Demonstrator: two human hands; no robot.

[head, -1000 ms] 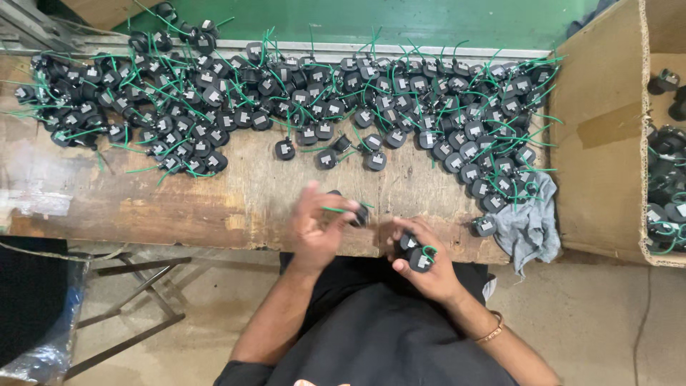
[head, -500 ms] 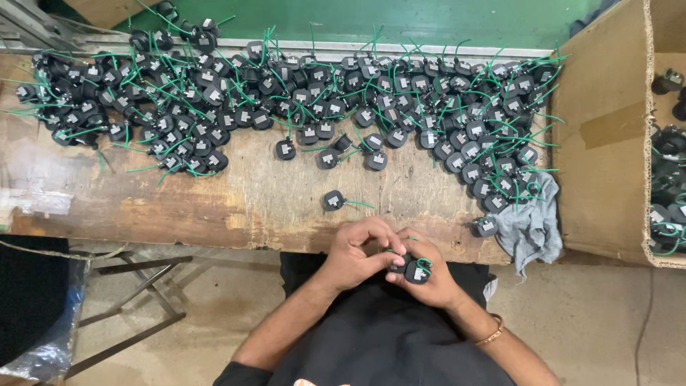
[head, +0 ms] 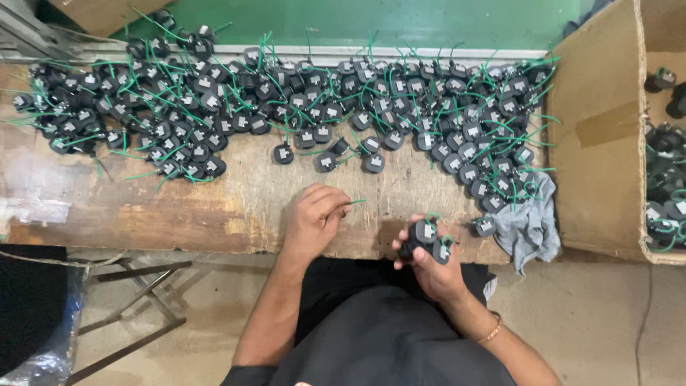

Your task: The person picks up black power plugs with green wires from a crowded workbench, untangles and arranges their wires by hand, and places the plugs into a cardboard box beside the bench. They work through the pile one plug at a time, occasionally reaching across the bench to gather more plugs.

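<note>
Worn brown wood makes up our bench point(head: 179, 207), and most of its far half is buried under a heap of small black parts point(head: 300, 100), each with a pale square label on top and thin green wires sticking out. Our right hand point(head: 432, 261) sits at the near edge, fingers point(head: 414, 254) closed around a small cluster of black parts point(head: 426, 239), held just off the bench edge above our lap. Our left hand point(head: 314, 218) rests on the wood beside it, fingers curled and pinching one green wire point(head: 351, 203) whose tip points right; whether a part hangs under that hand we cannot tell. Three loose parts point(head: 329, 156) lie between the heap and our hands, so the wood in front of the left hand is partly taken. To the right a crumpled grey cloth point(head: 532, 225) hangs over the near edge, with one single part point(head: 484, 226) touching it. Beyond the cloth a brown cardboard box point(head: 597, 129) stands against the bench end, its wall closing off that side; more black parts show inside it. Bare wood stays open at the near left, up to the edge. A green surface point(head: 429, 21) runs along the far side behind a pale rail point(head: 343, 51). Below the bench we see a metal frame point(head: 136, 286) on the concrete floor
</note>
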